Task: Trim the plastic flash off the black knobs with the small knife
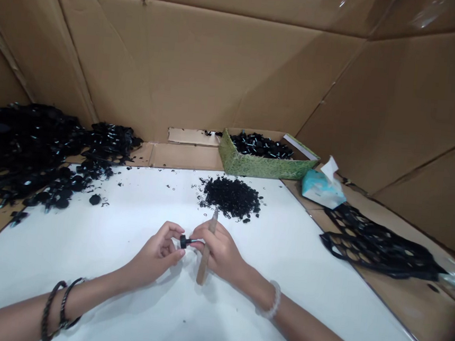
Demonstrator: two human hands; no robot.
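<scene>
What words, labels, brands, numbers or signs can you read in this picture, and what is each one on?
None: no text can be read anywhere in this view.
Tissue pack: blue and white, too blurred to make out any lettering.
Green box: mottled pattern, no readable words.
Slim tool in the right hand, and black knob: too small to tell whether they are marked.

1. Knob point(183, 241): black, with silvery shank point(193, 241).
2. Tool point(204, 261): brown, greyish tip point(215, 214).
3. Worktop point(151, 317): plain white.
4. Box point(267, 168), one o'clock from the knob: mottled green.
5. Tissue packet point(321, 188), two o'clock: turquoise and white.
6. Heap point(27, 137), ten o'clock: black with silvery glints.
</scene>
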